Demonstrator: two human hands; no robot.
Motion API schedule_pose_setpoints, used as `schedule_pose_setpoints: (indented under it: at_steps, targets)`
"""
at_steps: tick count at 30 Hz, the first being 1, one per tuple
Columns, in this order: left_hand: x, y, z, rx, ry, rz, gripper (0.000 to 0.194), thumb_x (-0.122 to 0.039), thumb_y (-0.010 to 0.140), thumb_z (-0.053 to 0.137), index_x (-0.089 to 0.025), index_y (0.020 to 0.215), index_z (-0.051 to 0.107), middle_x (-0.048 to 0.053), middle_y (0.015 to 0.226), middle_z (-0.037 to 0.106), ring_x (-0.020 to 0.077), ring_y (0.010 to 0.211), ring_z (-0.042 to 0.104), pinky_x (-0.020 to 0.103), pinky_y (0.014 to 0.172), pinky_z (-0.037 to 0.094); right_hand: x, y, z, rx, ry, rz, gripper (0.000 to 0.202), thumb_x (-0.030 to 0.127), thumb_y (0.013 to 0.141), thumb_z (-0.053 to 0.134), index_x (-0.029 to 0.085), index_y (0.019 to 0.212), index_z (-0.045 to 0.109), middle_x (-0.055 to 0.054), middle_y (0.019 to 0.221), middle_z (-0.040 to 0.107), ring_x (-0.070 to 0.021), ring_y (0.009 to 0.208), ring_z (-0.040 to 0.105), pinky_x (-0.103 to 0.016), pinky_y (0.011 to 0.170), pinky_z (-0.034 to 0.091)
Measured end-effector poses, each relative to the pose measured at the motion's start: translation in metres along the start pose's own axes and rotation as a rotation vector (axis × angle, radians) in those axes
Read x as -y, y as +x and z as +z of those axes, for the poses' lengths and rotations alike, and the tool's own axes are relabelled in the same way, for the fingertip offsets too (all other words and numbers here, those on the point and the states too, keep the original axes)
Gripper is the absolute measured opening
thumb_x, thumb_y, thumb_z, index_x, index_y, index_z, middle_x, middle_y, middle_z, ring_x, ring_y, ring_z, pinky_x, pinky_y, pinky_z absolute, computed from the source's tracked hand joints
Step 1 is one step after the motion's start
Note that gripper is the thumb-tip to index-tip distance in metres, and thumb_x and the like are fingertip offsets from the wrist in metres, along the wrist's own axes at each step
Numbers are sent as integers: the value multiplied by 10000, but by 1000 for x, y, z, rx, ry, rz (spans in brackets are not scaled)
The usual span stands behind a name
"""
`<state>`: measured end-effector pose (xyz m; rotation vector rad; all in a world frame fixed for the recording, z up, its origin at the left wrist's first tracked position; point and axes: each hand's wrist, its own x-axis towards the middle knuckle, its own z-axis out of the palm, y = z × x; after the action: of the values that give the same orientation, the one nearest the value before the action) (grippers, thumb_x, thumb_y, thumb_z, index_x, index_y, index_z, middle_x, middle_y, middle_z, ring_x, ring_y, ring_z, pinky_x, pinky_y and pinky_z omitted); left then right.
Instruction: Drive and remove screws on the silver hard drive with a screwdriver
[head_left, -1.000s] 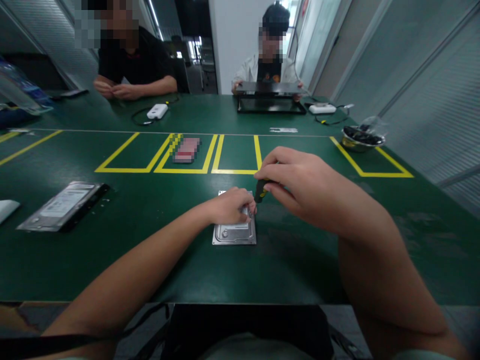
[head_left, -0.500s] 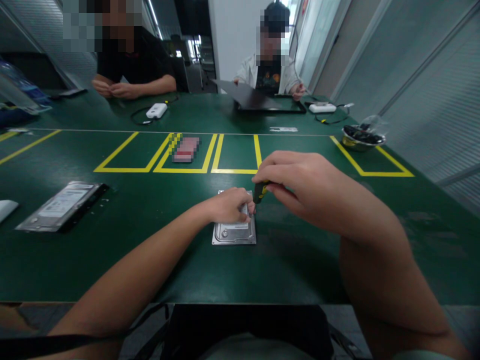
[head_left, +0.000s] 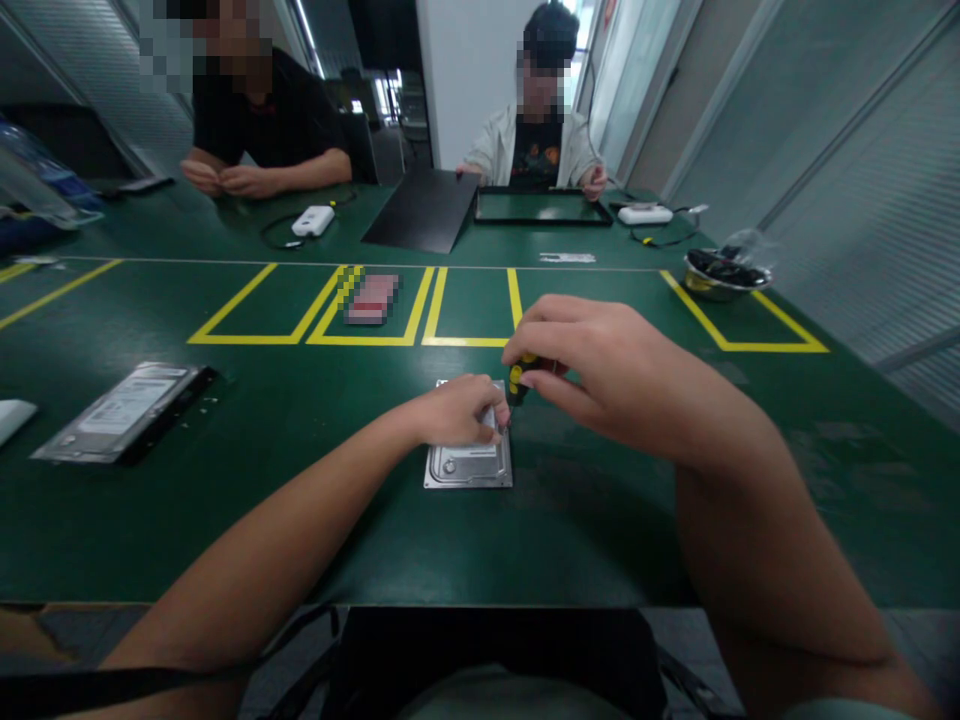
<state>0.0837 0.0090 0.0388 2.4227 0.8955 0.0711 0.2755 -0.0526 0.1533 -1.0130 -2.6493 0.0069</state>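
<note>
A silver hard drive point(head_left: 470, 468) lies flat on the green table in front of me. Across its upper part rests my left hand point(head_left: 463, 410), its fingers bent around the drive's right edge and covering part of the label. My right hand point(head_left: 577, 360) grips a black and yellow screwdriver point(head_left: 519, 380) by the handle, nearly upright over the drive's right edge. The screwdriver's tip is close to my left fingertips; its exact contact point is too small to make out.
Another hard drive point(head_left: 124, 410) lies at the left with small bits beside it. Yellow tape rectangles and a red pack point(head_left: 373, 299) are beyond my hands. A metal bowl point(head_left: 726, 277) stands at the right. Two people sit opposite, one holding a black panel point(head_left: 426, 210) near a frame point(head_left: 544, 222).
The screwdriver handle has turned in my right hand, whose fingers shifted slightly. My left hand stays put. Across the table, the black panel has moved left and been lowered beside the frame.
</note>
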Motion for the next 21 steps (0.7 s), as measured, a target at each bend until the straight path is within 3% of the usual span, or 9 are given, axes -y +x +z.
schedule_pose_setpoints:
  at_steps: [14,21]
  targets:
    - [2,0,1,-11,12,2,196,-297,750,694,-192,914,714,55,933,604,211,855,558,311,706,414,-1,2,1,-27,-33,101,119,184,870,547,160,892,662,-60,870,617,-169,770,527,-289,702,356]
    - [1,0,-1,11,-9,26,196,-278,764,671,-188,932,718,29,839,616,176,749,548,292,644,376,-2,1,0,-6,25,47,198,164,873,534,172,1008,678,-43,938,675,-177,848,586,-295,775,395]
